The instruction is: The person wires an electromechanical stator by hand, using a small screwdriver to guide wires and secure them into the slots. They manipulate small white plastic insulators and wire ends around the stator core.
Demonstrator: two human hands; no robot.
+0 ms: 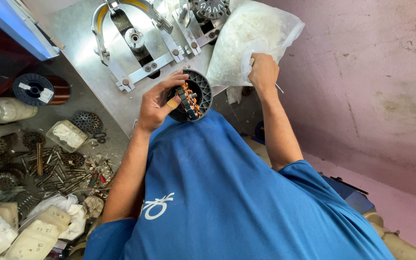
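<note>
My left hand (pixel 157 103) holds a round black stator (pixel 199 86) with copper windings on its teeth, tilted just in front of my chest. My thumb and fingers wrap its near rim. My right hand (pixel 263 72) is closed on the lower edge of a clear plastic bag (pixel 251 31) filled with small white pieces. The bag rests against the metal machine plate (pixel 80 33). A thin wire-like piece sticks out beside my right hand. My blue shirt fills the lower middle of the view.
A winding fixture (pixel 136 41) with brackets is bolted to the plate. At left lie a copper wire spool (pixel 39 89), a plastic bottle (pixel 3 110), black stator cores (pixel 86 120), scattered screws and tools (pixel 58 171) and white packets (pixel 34 236). A pink wall (pixel 362 72) stands right.
</note>
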